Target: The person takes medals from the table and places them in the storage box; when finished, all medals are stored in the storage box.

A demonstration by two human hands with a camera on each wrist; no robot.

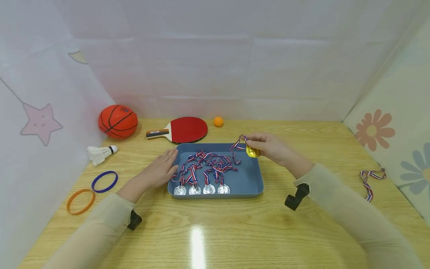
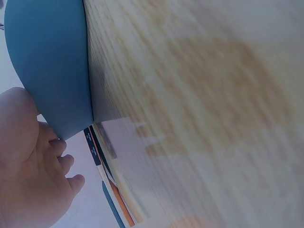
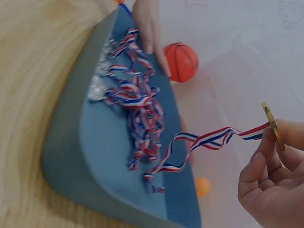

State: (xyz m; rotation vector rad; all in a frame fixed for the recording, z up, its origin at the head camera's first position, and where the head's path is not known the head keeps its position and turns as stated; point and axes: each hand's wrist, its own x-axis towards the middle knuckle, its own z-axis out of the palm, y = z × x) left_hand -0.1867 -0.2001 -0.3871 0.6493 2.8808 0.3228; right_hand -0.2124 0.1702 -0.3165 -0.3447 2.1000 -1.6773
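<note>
right hand [image 1: 268, 147]: fingers pinch round gold medal [image 1: 252, 152] over blue tray [image 1: 250, 179] far corner | right wrist only: edge-on disc, striped ribbon [image 3: 199, 142] trailing | left hand [image 1: 161, 168]: flat, relaxed on tray rim | silver medals [image 1: 201, 189] inside | wooden worktop [image 1: 215, 231]

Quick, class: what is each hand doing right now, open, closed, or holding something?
Left hand: open, fingers straight, resting on the blue tray rim.
Right hand: pinching the gold medal.
</note>
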